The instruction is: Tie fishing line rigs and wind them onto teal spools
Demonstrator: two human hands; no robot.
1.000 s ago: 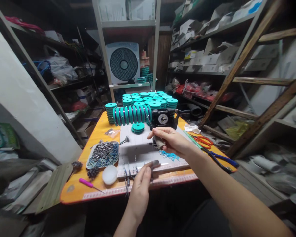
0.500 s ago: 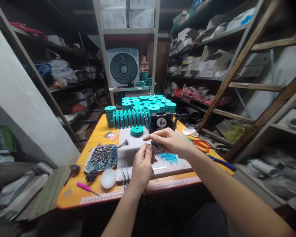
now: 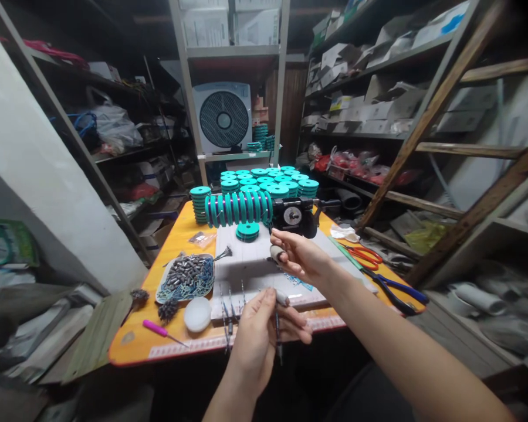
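My left hand is low before the board's front edge, thumb and forefinger pinched on a thin line. A slim dark piece hangs below that pinch, over the spread lower fingers. Higher and to the right, my right hand has its fingers curled, the fingertips close together; whatever they hold is too small to make out. Pale covers sit on a finger of each hand. Behind is a row of teal line spools on a black winder. Small blue pieces lie partly hidden under my right hand.
A tray of grey sinkers and blue-green pieces stands left, near a white round container and a pink-handled pick. Thin rigs hang over the board's edge. Orange scissors and blue-handled pliers lie right. Stacked spools fill the back.
My hands, close together before, have parted. The left moved down and toward me, its lower fingers spreading; the right turned and lowered slightly, its fingers curling. The view shifted slightly.
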